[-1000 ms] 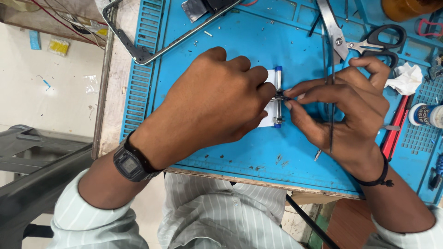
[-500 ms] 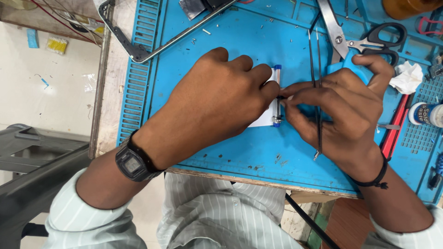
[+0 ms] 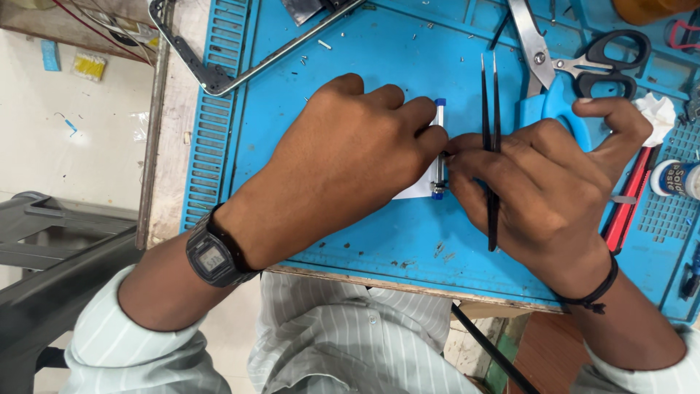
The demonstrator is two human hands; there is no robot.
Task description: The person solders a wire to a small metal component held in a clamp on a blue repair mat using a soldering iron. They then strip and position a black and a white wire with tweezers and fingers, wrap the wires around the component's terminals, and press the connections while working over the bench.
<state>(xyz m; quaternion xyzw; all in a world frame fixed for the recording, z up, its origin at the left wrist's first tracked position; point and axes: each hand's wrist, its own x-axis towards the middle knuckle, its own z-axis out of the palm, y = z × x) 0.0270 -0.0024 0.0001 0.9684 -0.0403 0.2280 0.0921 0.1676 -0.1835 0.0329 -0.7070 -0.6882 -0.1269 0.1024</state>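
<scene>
Left hand [image 3: 350, 164] lies palm down over a small white part [image 3: 421, 188], fingers curled together, the fingertips pressing at a thin metal cylinder with blue end caps [image 3: 439, 149]. Right hand [image 3: 543, 186] meets it from the other side: thumb and forefinger pinch the lower half of the cylinder, while black tweezers [image 3: 490, 138] are clamped between the other fingers, tips pointing away from the person and not touching the work. The cylinder lies on the blue mat [image 3: 364, 51] near the middle of the bench, along the right edge of the white part and apparently attached to it; the left hand hides the join.

Handling judgement: the cylinder looks light, stiff and smooth, so likely to roll or slip. Best held at the blue caps or across the mid-length, with the white part pinned flat. It appears slender enough to bend under hard pressure.

Surroundings: scissors [image 3: 583, 66] with blue and black handles lie just beyond the right hand; a crumpled white tissue [image 3: 660, 113] and a small round tub [image 3: 674, 179] to its right; a metal frame [image 3: 240, 66] at the mat's far left. A wristwatch [image 3: 213, 255] is on the left wrist.

Against one second earlier: the tweezers then pointed toward the person, tips below the hand; they are now reversed. Both hands hold the same position on the cylinder.
</scene>
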